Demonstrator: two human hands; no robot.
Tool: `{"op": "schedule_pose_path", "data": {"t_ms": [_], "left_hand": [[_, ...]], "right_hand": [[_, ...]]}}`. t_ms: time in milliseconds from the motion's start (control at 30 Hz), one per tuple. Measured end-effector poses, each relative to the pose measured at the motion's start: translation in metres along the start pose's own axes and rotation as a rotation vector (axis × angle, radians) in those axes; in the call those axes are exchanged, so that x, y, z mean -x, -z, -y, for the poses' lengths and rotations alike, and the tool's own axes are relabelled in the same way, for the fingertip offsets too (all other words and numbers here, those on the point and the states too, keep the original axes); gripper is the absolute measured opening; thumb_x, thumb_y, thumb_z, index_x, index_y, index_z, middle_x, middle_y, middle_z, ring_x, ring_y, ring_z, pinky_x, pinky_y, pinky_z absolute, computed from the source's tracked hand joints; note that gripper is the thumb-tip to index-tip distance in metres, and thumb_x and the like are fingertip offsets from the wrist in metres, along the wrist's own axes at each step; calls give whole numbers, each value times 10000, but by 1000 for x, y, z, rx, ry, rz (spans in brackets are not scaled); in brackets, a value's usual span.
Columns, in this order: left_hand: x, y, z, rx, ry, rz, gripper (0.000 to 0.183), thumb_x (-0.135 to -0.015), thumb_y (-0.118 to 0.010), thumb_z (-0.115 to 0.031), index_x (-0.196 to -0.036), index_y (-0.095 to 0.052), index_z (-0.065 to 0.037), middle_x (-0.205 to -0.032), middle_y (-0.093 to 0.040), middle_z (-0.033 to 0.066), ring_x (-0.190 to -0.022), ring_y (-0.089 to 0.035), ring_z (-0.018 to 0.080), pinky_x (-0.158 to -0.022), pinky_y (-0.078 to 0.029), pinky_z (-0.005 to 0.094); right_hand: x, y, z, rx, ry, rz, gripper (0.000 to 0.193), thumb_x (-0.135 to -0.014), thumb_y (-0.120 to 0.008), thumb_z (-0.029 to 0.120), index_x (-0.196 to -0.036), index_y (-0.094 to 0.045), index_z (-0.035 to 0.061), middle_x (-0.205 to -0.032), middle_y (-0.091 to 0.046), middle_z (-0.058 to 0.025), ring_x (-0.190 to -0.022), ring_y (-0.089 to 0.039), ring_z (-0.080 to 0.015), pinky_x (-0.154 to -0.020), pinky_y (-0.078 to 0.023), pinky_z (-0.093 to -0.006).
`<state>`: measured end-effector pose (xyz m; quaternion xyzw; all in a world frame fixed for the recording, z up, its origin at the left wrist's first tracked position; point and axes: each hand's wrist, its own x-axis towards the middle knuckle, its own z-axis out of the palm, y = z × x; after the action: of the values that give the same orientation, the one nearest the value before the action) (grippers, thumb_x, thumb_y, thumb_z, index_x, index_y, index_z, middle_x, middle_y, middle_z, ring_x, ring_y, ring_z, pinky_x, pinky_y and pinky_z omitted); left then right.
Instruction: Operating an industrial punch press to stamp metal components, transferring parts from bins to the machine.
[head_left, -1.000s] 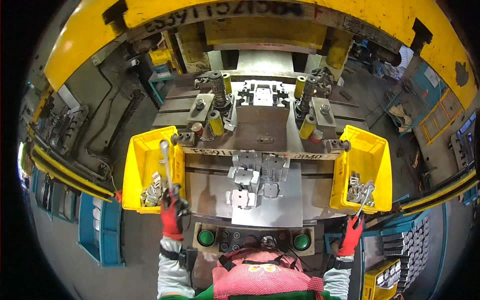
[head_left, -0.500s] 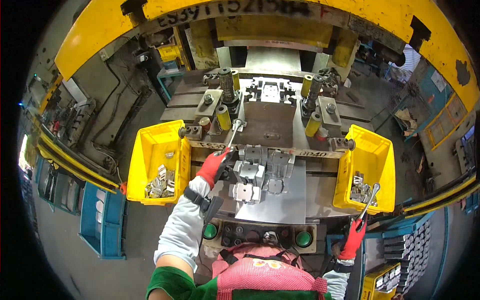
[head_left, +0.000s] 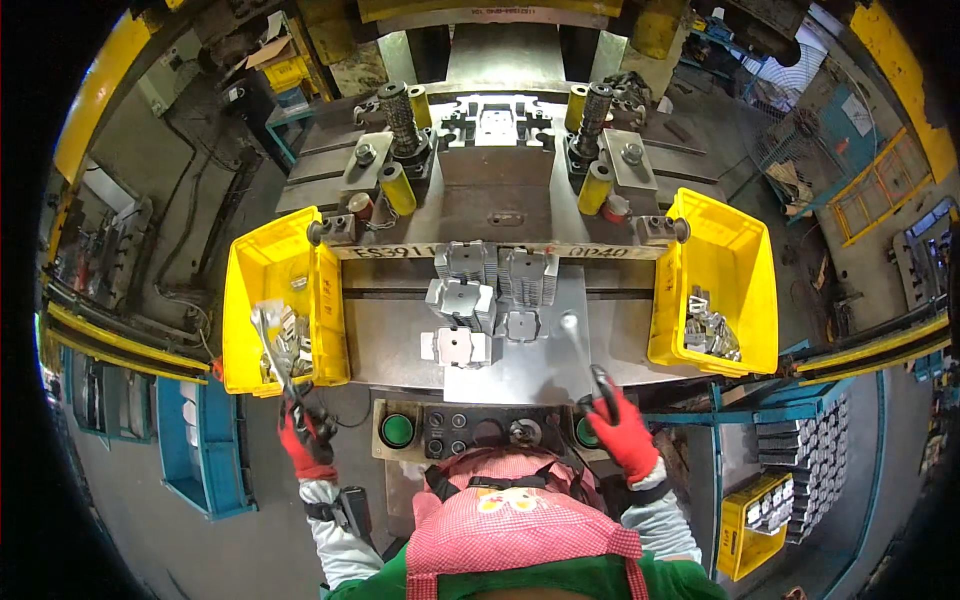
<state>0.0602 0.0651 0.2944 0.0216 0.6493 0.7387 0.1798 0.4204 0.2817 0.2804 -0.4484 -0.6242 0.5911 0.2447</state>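
Note:
My left hand (head_left: 308, 438), in a red glove with dark fingertips, is closed round the handle of a slim metal rod with a round end (head_left: 272, 345). That rod leans over the near side of the left yellow bin (head_left: 333, 335), which holds small metal pieces (head_left: 291, 340). My right hand (head_left: 625, 432), gloved alike, grips a second rod with a round end (head_left: 571, 324), smeared by motion above the bare sheet-metal plate (head_left: 545, 375). Left of this rod stand several stacks of flat grey metal plates (head_left: 460, 302); a single plate (head_left: 521, 326) lies beside them.
Behind the stacks is a press die (head_left: 495, 120) with yellow guide posts (head_left: 595, 188). A right yellow bin (head_left: 765, 300) holds more metal pieces. Before me is a control panel (head_left: 460, 432) with green buttons (head_left: 398, 430). Stacked parts (head_left: 815, 460) stand at the lower right.
My left hand has swung with its rod from near the die to the left bin. My right hand has moved from the right bin toward the middle plate. The whole view has shifted.

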Motion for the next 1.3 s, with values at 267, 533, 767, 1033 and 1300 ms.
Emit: {"op": "schedule_pose_path", "data": {"t_ms": [267,533,767,1033,1300], "left_hand": [[3,30,16,121,238,102,450,-804,-454,-400,-1081,-468,-46,-577,-394,-27,-377,-312,50,-337,-282,195],[7,-5,6,151,11,37,399,-813,-468,-301,-1152,-428,-93,-701,-482,-18,-597,-485,96,-533,-430,253],[-10,16,25,263,-19,171,293,-810,-496,-232,-1073,-470,-106,-627,-434,-30,-549,-452,98,-564,-439,279],[-2,21,31,265,140,-254,126,-792,-526,-263,-795,-463,-154,-533,-406,-24,-437,-416,110,-441,-416,296],[16,60,57,183,159,-314,172,-769,-549,-265,-844,-482,-126,-643,-462,-11,-558,-456,106,-457,-426,295]], "right_hand": [[-30,-29,-3,286,-113,179,574,-735,-571,106,-1250,-321,71,-1001,-551,-92,-872,-536,-128,-746,-412,-247],[-18,-10,9,27,-55,146,546,-754,-562,86,-1246,-328,45,-962,-513,3,-830,-442,-52,-766,-364,-200],[-114,1,109,-41,376,-34,503,-748,-564,119,-1208,-373,44,-833,-505,-8,-751,-430,-62,-699,-378,-207],[-282,-22,151,149,346,63,373,-720,-603,228,-1018,-504,25,-861,-573,-31,-785,-508,-103,-690,-398,-244],[-304,-11,152,353,302,33,278,-716,-595,222,-843,-519,-13,-712,-538,6,-607,-457,-97,-572,-396,-256]]}}
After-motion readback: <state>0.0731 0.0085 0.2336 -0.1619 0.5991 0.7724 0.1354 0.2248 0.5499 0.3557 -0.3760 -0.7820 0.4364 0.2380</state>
